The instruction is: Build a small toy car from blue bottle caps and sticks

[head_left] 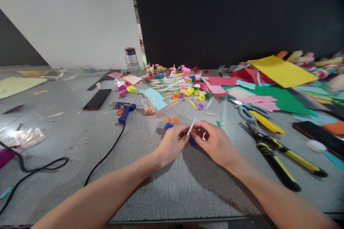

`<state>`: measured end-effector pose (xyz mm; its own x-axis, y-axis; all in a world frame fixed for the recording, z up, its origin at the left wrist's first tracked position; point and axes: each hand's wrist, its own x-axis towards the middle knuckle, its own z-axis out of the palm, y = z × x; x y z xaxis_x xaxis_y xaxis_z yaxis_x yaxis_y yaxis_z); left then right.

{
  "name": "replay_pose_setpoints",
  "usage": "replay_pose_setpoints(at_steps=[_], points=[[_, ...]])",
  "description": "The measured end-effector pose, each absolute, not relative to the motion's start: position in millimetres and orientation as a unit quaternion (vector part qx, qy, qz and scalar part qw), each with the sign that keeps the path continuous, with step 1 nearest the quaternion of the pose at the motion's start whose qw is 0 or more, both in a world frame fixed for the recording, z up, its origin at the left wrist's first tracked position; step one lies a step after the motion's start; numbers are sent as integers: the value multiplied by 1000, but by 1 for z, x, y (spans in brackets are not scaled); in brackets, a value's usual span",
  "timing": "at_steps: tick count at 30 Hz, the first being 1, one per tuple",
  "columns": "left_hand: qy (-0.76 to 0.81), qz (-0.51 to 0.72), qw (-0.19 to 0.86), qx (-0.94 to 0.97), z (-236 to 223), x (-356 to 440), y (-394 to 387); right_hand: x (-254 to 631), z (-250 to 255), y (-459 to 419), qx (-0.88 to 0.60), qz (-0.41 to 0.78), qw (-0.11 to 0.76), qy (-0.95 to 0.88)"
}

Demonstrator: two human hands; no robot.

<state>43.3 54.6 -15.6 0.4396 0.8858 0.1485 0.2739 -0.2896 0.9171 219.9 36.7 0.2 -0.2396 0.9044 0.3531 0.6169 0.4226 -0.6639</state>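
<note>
Both hands meet over the middle of the table. My left hand (172, 142) is closed, thumb and fingers pinching the lower part of a small pale strip (191, 126), cream and light blue. Against the same strip, from the other side, my right hand (215, 141) has its fingertips closed. The strip tilts upward between them; its material is too small to tell. Under the fingers a blue piece (192, 141) shows in part, mostly hidden. Just beyond my left hand lie a blue round piece (168, 126) and orange discs (175, 120).
Left of my hands lie a blue glue gun (126, 112) with a black cord and a phone (97, 99). Coloured caps (197, 92) and a bottle (132, 61) stand farther back. To the right are scissors (248, 111), black-yellow pliers (279, 150) and coloured paper (282, 71).
</note>
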Motion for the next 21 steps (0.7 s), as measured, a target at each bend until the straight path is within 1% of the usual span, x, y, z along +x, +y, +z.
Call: replay_pose_setpoints(at_steps=[8,12,21], points=[[384,360,443,725,-20,43,55,223,2,34,-502,162,358,-771],[387,361,440,725,-19,44,55,223,2,35,-496,163,352,-777],[403,343,449,720,-13,44,54,219,-3,37,-503,174,368,-762]])
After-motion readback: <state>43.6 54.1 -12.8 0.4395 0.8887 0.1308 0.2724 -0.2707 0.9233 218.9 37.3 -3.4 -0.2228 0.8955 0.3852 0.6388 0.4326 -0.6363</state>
